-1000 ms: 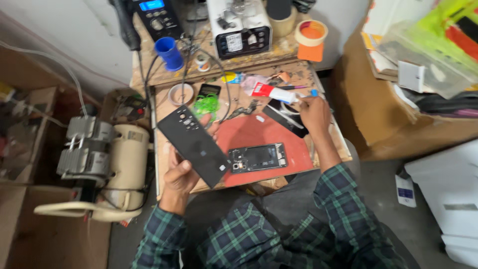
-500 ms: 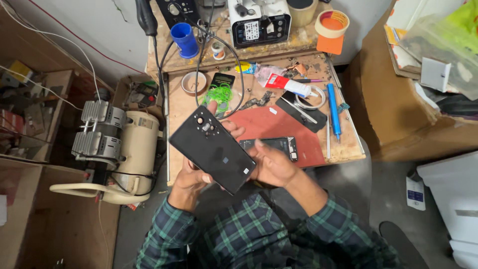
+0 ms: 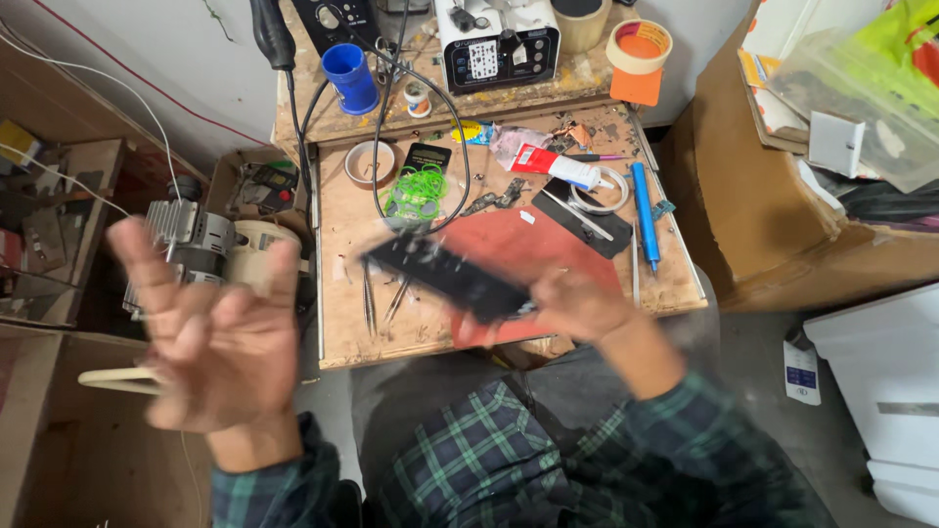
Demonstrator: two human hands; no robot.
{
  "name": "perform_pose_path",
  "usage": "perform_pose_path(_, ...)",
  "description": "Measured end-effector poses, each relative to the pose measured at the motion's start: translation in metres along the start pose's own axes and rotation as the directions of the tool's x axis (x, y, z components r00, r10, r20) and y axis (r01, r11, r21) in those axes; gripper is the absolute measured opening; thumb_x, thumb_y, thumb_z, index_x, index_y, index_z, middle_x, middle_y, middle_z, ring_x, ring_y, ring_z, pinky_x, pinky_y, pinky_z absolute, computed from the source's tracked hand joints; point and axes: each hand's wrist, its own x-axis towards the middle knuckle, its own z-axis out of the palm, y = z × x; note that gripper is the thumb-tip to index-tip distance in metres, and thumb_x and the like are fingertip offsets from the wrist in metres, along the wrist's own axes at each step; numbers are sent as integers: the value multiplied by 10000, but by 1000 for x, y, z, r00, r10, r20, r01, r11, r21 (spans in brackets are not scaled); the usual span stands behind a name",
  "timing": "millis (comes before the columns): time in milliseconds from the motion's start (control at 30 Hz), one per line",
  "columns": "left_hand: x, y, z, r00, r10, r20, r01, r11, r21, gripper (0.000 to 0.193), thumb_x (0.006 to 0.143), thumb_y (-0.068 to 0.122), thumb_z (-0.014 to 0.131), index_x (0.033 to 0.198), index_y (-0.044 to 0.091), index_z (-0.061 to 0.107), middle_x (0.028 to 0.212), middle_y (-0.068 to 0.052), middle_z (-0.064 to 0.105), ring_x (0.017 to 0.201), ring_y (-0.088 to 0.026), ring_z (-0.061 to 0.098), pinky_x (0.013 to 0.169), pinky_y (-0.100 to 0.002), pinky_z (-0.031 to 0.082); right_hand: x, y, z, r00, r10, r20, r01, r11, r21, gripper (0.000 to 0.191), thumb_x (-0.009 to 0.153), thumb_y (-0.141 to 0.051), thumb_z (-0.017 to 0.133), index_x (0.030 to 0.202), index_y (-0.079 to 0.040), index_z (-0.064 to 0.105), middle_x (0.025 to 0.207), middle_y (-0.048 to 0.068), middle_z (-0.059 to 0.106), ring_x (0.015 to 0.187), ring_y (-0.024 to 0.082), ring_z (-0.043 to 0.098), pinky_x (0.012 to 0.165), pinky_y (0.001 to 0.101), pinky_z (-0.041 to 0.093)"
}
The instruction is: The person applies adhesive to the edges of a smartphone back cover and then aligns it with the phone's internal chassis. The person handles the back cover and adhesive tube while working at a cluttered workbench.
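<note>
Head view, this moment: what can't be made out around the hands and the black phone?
- Flat black phone: motion-blurred, surface detail unreadable.
- Right hand: blurred; its grip on the phone is unclear.
- Left hand: blurred, fingers spread, raised off the bench, holding nothing.
- Red rectangular mat: partly covered by phone and right hand.

Tweezers (image 3: 370, 298) lie left of the mat (image 3: 548, 249) — cup (image 3: 349, 77) behind, on the shelf (image 3: 548, 98).

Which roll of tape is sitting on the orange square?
The tan masking-tape roll at the back right of the bench: it rests on the orange square. The white-rimmed roll and the thin clear ring lie on bare wood.
</note>
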Motion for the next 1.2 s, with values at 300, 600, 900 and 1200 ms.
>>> perform_pose_path(300, -16, -9, -43, 959, 151, -239, 104, 599, 794, 219, 1030, 18, 683, 1240, -3, 629, 909, -138, 731, 682, -172, 660, 691, -401, 551, -44, -55, -62, 903, -405, -145, -26, 285, -958, 638, 815, -161, 808, 1428, -164, 631, 1531, 133, 479, 1444, 279, 482, 1163, 384, 451)
perform_pose_path(600, -28, -71, -65, 986, -144, 86, -113, -189, 975, 520, 765, 115, 846, 1214, -37, 631, 1256, -200, 636, 1162, -386, 629, 948, -423, 521, -73, 32, -80, 949, -223, -222, -222, 27, -975, 579, 685, -124, 840, 1237, -270, 747, 1480, 92, 548, 1320, 325, 520, 1088, 486, 405)
perform_pose_path(900, -61, -104, -96, 944, -325, -63, -3, -200, 980, 465, 859, 123, 791, 1287, 43, 628, 1290, -159, 644, 1210, -371, 619, 1014, -431, 509, -67, 48, -90, 971, -172, -168, -160, 59, -985, 523, 709, -155, 835, 1213, -275, 758, 1477, 83, 552, 1363, 323, 500, 1119, 500, 366)
perform_pose_path(1200, -59, -129, -77, 863, -506, -12, -16, -50, 999, 993, 668, 117, 886, 1522, 36, 387, 1500, -239, 493, 1416, -415, 446, 1166, -444, 382, -68, 55, -92, 969, -183, -164, -157, 52, -986, 486, 711, -175, 831, 1183, -278, 779, 1478, 67, 565, 1349, 310, 517, 1120, 489, 372)
